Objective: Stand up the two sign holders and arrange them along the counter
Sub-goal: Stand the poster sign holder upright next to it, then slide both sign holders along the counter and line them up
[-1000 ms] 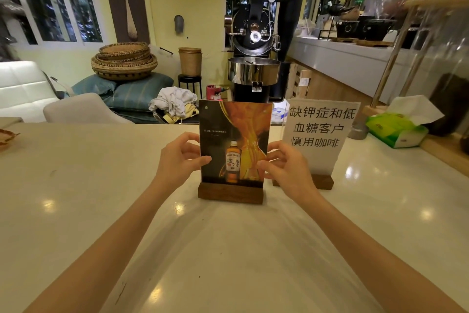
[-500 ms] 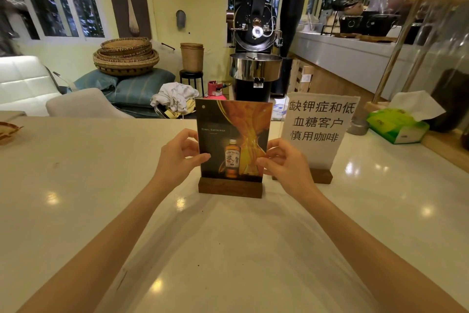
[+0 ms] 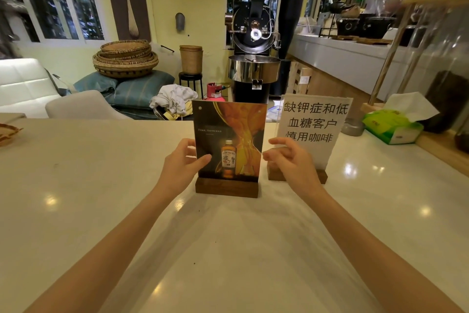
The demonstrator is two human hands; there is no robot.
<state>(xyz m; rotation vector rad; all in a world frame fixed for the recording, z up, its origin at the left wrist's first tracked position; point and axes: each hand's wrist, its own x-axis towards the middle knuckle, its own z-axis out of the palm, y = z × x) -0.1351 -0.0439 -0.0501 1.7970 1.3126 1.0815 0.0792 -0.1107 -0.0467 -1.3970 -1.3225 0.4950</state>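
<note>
Two sign holders stand upright, side by side, on the pale counter [image 3: 101, 185]. The whisky sign holder [image 3: 228, 135], a dark and orange poster in a wooden base, stands in the middle. My left hand [image 3: 181, 164] pinches its left edge, thumb on the front and fingers behind. My right hand [image 3: 291, 160] hovers just off its right edge with fingers apart and nothing in it. To the right stands the white sign holder [image 3: 314, 119] with Chinese characters; my right hand hides part of its wooden base.
A green tissue box [image 3: 392, 126] lies at the right of the counter, beside a wooden ledge and dark jars. A woven tray [image 3: 7, 132] pokes in at the left edge. Beyond the counter's far edge stands a coffee roaster [image 3: 253, 33].
The whisky sign holder has been slid a little farther away on the counter. My right hand has come off its right edge and opened; my left hand still holds the left edge.
</note>
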